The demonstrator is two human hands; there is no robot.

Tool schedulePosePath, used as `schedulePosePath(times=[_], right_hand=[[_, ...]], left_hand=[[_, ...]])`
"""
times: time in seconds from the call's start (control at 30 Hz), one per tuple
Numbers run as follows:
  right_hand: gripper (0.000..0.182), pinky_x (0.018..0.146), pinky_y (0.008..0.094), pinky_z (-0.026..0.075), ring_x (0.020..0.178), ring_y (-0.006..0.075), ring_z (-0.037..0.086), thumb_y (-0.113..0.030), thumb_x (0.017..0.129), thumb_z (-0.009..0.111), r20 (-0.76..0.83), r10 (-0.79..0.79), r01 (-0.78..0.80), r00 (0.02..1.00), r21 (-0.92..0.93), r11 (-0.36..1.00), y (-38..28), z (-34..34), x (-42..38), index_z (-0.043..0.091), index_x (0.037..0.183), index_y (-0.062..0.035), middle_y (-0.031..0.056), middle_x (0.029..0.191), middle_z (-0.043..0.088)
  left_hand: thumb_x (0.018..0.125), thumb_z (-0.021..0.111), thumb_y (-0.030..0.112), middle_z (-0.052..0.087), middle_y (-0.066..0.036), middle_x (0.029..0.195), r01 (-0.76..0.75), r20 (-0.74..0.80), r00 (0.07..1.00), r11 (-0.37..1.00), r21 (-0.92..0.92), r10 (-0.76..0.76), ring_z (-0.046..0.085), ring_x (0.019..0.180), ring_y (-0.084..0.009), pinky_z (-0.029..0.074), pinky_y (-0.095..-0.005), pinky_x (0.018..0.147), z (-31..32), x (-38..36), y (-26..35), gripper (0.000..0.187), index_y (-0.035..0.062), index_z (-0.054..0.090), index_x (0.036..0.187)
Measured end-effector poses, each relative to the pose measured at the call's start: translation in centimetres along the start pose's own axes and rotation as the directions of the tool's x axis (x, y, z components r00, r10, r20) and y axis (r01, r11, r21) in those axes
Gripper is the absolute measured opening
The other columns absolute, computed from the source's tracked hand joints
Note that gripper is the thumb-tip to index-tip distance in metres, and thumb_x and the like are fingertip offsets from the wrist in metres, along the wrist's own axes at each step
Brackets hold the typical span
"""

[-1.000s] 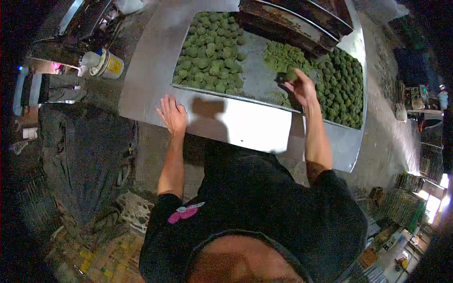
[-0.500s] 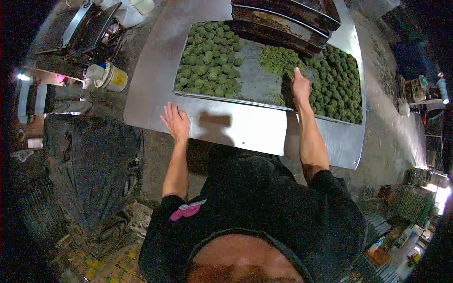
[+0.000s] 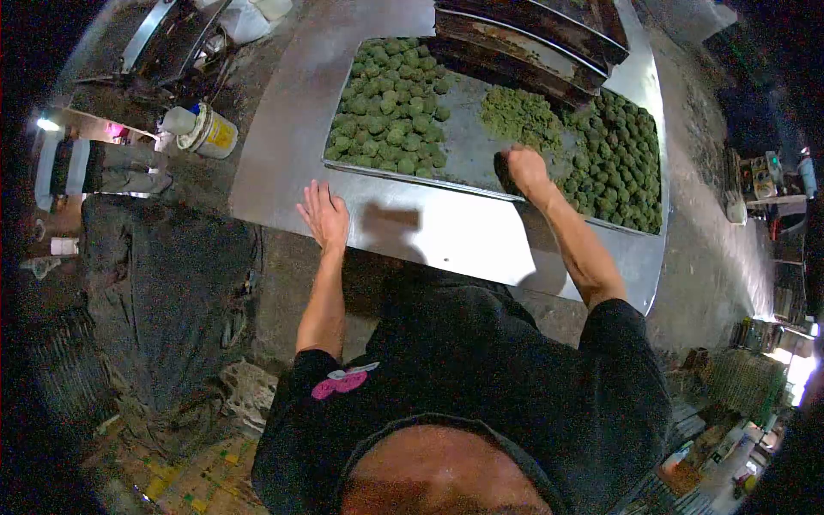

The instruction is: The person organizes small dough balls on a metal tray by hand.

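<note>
My left hand lies on the metal table in front of the tray's left corner, fingers spread, holding nothing. Over the front middle of the tray is my right hand, its fingers curled round a dark object that is mostly hidden and that I cannot make out. Green balls cover the tray's left part, and darker green balls fill its right side. Between them, loose green crumbly material lies behind my right hand.
A dark, worn rack-like structure stands at the back of the table over the tray. On the left are a white bucket with a yellow label and a dark cloth-covered pile. Shelving stands at the far right.
My right hand has moved left and slightly toward me, away from the darker balls. The loose material now shows more fully. My left hand stays on the table.
</note>
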State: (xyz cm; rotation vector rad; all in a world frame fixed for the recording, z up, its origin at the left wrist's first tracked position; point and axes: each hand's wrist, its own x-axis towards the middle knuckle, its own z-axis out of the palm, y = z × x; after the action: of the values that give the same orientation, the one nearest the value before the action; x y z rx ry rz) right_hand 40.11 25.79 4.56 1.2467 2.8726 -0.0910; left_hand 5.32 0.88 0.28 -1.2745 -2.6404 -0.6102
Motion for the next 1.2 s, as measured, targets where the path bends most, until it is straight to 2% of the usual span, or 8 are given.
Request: schedulePosePath(times=[0.13, 0.17, 0.23, 0.3, 0.73, 0.83, 1.0, 1.2], right_hand=[[0.022, 0.067, 0.0382, 0.052, 0.079, 0.0275, 0.064, -0.013, 0.079, 0.055, -0.124, 0.349, -0.257, 0.929, 0.464, 0.848, 0.6, -1.2, -0.4, 0.067, 0.097, -0.0075, 0.0160, 0.079, 0.065], [0.027, 0.065, 0.0336, 0.053, 0.074, 0.0241, 0.063, -0.021, 0.084, 0.057, 0.048, 0.474, -0.282, 0.879, 0.854, 0.437, 1.1, -1.8, -0.2, 0.064, 0.104, -0.0039, 0.0092, 0.076, 0.061], [0.031, 0.062, 0.0299, 0.054, 0.071, 0.0212, 0.060, -0.026, 0.084, 0.060, 0.380, 0.457, -0.154, 0.804, 0.876, -0.458, 1.1, -4.8, -2.2, 0.059, 0.104, -0.0018, 0.0036, 0.074, 0.056], [0.026, 0.050, 0.0255, 0.050, 0.063, 0.0209, 0.059, -0.025, 0.088, 0.055, 0.472, 0.477, 0.001, 0.741, 0.710, -0.704, 1.7, -4.4, -3.2, 0.054, 0.102, -0.0032, 0.0117, 0.080, 0.060], [0.039, 0.042, 0.0234, 0.034, 0.045, 0.0109, 0.044, -0.037, 0.089, 0.055, 0.322, 0.742, -0.297, 0.588, 0.939, -0.173, 0.6, -3.3, -2.5, 0.046, 0.063, -0.0107, 0.0015, 0.053, 0.047], [0.020, 0.050, 0.0247, 0.046, 0.063, 0.0168, 0.059, -0.020, 0.089, 0.057, 0.287, 0.491, -0.023, 0.823, 0.879, -0.475, 0.6, -4.6, -3.7, 0.052, 0.094, -0.0016, 0.0095, 0.081, 0.060], [0.019, 0.050, 0.0229, 0.043, 0.080, 0.0172, 0.063, -0.026, 0.089, 0.060, 0.328, 0.403, 0.246, 0.854, 0.428, -0.870, 4.0, -2.3, -5.4, 0.056, 0.098, -0.0097, 0.0115, 0.102, 0.062], [0.041, 0.033, 0.0252, 0.028, 0.040, 0.0124, 0.043, -0.048, 0.089, 0.051, 0.360, 0.608, 0.117, 0.707, 0.789, -0.604, 1.2, -1.2, -4.1, 0.044, 0.065, -0.0157, 0.0022, 0.061, 0.052]], left_hand=[[0.086, 0.045, 0.021, 0.040, -0.011, 0.138, 0.002, 0.023, 1.000, 1.000, 0.010, -0.002, 0.029, 0.133, -0.0281, 0.012, -0.0511, 0.109, -0.2, 0.0, -0.1, 0.042, 0.0085, 0.049, 0.126], [0.086, 0.044, 0.021, 0.040, -0.011, 0.138, -0.003, 0.026, 1.000, 1.000, 0.013, 0.003, 0.029, 0.132, -0.0281, 0.012, -0.0513, 0.109, -0.2, 0.2, 0.0, 0.041, 0.0094, 0.049, 0.126], [0.087, 0.045, 0.021, 0.041, -0.011, 0.138, 0.002, 0.017, 1.000, 1.000, 0.026, -0.003, 0.030, 0.132, -0.0280, 0.012, -0.0513, 0.109, -0.2, 0.4, 0.1, 0.041, 0.0093, 0.049, 0.125], [0.087, 0.045, 0.021, 0.041, -0.011, 0.137, 0.006, 0.008, 1.000, 0.999, 0.036, -0.006, 0.030, 0.132, -0.0280, 0.012, -0.0513, 0.109, -0.1, 0.2, 0.2, 0.040, 0.0092, 0.050, 0.125], [0.085, 0.049, 0.020, 0.039, -0.010, 0.138, 0.015, -0.005, 1.000, 1.000, -0.016, -0.015, 0.027, 0.133, -0.0272, 0.011, -0.0513, 0.110, -0.3, 0.0, 0.2, 0.040, 0.0083, 0.050, 0.123], [0.084, 0.050, 0.020, 0.040, -0.011, 0.137, 0.012, -0.037, 0.999, 1.000, -0.006, -0.012, 0.029, 0.132, -0.0274, 0.013, -0.0515, 0.109, -0.1, -0.1, -0.1, 0.040, 0.0077, 0.050, 0.123], [0.082, 0.048, 0.016, 0.043, -0.014, 0.135, -0.034, -0.098, 0.995, 0.998, -0.043, 0.030, 0.032, 0.131, -0.0315, 0.015, -0.0532, 0.108, -0.5, -0.2, 0.2, 0.042, 0.0064, 0.051, 0.123], [0.082, 0.052, 0.018, 0.043, -0.014, 0.134, -0.027, -0.082, 0.996, 0.999, -0.037, 0.024, 0.033, 0.130, -0.0306, 0.017, -0.0538, 0.107, -0.7, -0.2, 0.4, 0.043, 0.0052, 0.051, 0.123]])
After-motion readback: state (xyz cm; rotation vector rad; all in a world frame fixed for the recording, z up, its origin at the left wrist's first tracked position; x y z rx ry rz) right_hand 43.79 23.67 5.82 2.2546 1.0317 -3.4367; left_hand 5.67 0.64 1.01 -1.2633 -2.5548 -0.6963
